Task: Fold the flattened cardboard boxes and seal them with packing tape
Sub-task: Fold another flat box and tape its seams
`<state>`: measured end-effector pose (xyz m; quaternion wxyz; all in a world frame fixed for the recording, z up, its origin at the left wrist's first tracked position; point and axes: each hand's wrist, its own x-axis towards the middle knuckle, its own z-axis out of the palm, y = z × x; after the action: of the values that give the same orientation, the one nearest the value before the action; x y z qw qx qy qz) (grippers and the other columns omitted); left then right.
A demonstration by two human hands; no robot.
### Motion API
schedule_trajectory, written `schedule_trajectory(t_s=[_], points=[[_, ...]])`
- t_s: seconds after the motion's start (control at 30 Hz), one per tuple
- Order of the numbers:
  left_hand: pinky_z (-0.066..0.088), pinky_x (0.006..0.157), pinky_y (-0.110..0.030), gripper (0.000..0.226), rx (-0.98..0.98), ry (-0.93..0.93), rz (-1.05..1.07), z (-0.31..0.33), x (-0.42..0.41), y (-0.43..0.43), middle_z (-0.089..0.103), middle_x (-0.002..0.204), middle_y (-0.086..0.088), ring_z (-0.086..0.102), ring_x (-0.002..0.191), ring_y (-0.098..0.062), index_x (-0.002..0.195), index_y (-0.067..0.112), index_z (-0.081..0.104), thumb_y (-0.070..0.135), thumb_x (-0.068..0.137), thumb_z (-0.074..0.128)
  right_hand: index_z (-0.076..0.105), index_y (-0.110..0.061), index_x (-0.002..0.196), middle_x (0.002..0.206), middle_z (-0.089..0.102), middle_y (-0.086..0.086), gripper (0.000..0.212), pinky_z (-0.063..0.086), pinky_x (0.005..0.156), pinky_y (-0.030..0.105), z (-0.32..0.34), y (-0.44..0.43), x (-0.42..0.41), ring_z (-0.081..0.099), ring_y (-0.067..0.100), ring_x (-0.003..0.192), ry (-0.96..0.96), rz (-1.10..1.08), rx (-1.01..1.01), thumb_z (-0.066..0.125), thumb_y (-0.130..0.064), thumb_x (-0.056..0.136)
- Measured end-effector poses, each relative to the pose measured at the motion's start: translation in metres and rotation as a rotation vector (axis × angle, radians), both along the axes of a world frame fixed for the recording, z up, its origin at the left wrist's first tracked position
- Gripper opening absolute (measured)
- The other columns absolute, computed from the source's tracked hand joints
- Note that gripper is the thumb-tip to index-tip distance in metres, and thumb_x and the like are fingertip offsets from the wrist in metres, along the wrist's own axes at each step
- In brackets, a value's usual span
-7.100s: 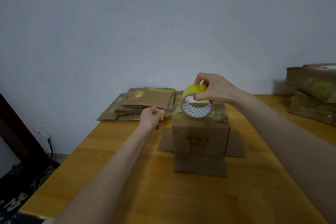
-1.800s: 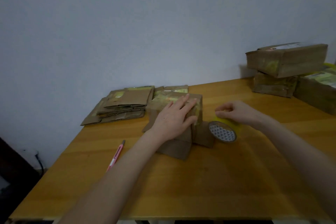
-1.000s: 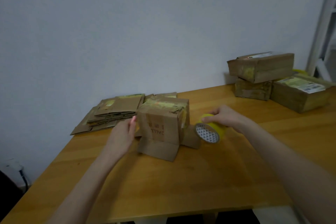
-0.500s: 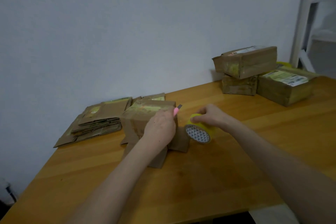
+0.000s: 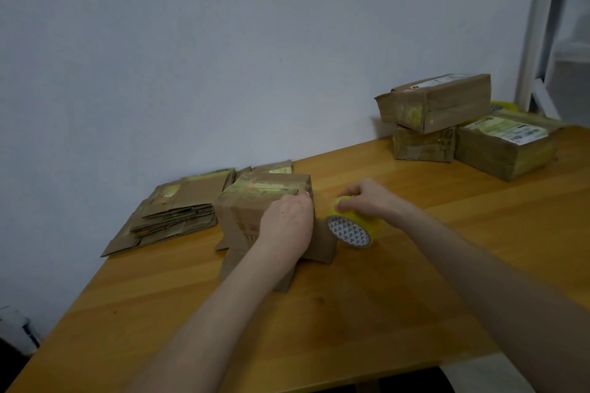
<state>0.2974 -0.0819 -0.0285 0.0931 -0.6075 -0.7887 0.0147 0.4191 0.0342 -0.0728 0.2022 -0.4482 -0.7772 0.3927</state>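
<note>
Cardboard box you are working on stands near the middle of the table, its top closed and shiny with yellowish tape, while its lower flaps are splayed out flat on the wood. Your left hand is curled against its upper right edge. A moment ago that hand lay flat on the lid and the pink cutter lay out on the table to your left; now only a sliver of pink shows at your fingertips, so you appear to be gripping it there with the fingers closed around it. Your right hand pinches the top of the tape roll, which lay flat on the table shortly before and is now tipped up on edge just beside the box's right side. Any strip running from roll to box is too faint to make out. That change reads as the top seam being laid and you being set to cut the tape free; the open bottom flaps would remain to be done. Behind and left of the box sits the pile of flattened boxes, and well apart at the far right are the sealed boxes, stacked.
</note>
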Motion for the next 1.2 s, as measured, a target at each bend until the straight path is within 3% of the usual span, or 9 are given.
schedule_trajectory(t_s=[0.13,0.23,0.4,0.7,0.83,1.0,1.1,1.2], points=[[0.05,0.082,-0.034,0.031,0.013,0.019,-0.008,0.0,0.005,0.0,0.056,0.117,-0.013,0.057,0.106,-0.027,0.129,0.007,0.044,0.007,0.098,0.045,0.064,-0.015,0.12,0.122,0.06,0.009,0.04,0.052,0.084,0.033,0.001,-0.002,-0.001,0.057,0.023,0.105,-0.01,-0.018,0.012,0.068,-0.032,0.084],[0.052,0.077,-0.032,0.022,0.057,0.018,0.005,-0.003,0.005,0.002,0.058,0.111,-0.011,0.06,0.1,-0.025,0.121,0.006,0.046,0.012,0.101,0.043,0.063,-0.015,0.122,0.123,0.06,0.009,0.041,0.051,0.083,0.031,0.001,-0.003,-0.001,0.057,0.022,0.105,-0.015,-0.014,0.015,0.067,-0.032,0.085],[0.054,0.075,-0.032,0.021,0.057,0.045,0.001,-0.008,0.006,0.004,0.059,0.108,-0.01,0.061,0.097,-0.025,0.121,0.006,0.046,0.013,0.101,0.043,0.062,-0.015,0.123,0.123,0.058,0.008,0.04,0.049,0.078,0.028,0.002,-0.006,-0.001,0.056,0.02,0.102,-0.011,-0.005,0.024,0.066,-0.031,0.087],[0.049,0.076,-0.031,0.029,0.034,0.112,-0.022,-0.008,0.008,0.0,0.056,0.114,-0.011,0.059,0.103,-0.026,0.127,0.006,0.044,0.008,0.098,0.047,0.066,-0.018,0.111,0.104,0.06,0.001,0.035,0.055,0.083,0.036,-0.002,-0.006,-0.006,0.06,0.019,0.094,-0.057,-0.067,0.055,0.062,-0.044,0.087],[0.051,0.074,-0.032,0.023,0.042,0.093,-0.038,-0.01,0.006,0.0,0.059,0.109,-0.01,0.061,0.098,-0.026,0.123,0.007,0.046,0.011,0.1,0.043,0.066,-0.018,0.099,0.089,0.061,0.0,0.025,0.057,0.079,0.034,0.001,-0.006,-0.011,0.062,0.016,0.083,-0.088,-0.119,0.051,0.063,-0.039,0.087],[0.053,0.069,-0.033,0.016,0.062,0.07,-0.043,-0.011,0.001,0.0,0.06,0.098,-0.008,0.062,0.088,-0.025,0.114,0.008,0.049,0.015,0.102,0.041,0.063,-0.017,0.118,0.096,0.059,-0.001,0.033,0.055,0.083,0.035,0.007,-0.005,-0.017,0.06,0.016,0.089,-0.129,-0.112,0.056,0.06,-0.034,0.089],[0.053,0.072,-0.033,0.016,0.067,0.075,-0.029,-0.01,0.0,0.001,0.059,0.1,-0.008,0.061,0.091,-0.025,0.115,0.01,0.05,0.014,0.101,0.042,0.065,-0.017,0.116,0.087,0.058,-0.003,0.031,0.055,0.075,0.03,0.006,-0.006,-0.018,0.058,0.012,0.079,-0.122,-0.105,0.055,0.059,-0.033,0.09],[0.05,0.072,-0.032,0.019,0.063,0.083,-0.023,-0.011,0.001,0.003,0.058,0.104,-0.008,0.06,0.094,-0.024,0.118,0.01,0.051,0.012,0.1,0.045,0.064,-0.017,0.119,0.094,0.059,-0.001,0.033,0.054,0.072,0.028,0.006,-0.009,-0.02,0.059,0.014,0.083,-0.113,-0.099,0.061,0.059,-0.032,0.091]])
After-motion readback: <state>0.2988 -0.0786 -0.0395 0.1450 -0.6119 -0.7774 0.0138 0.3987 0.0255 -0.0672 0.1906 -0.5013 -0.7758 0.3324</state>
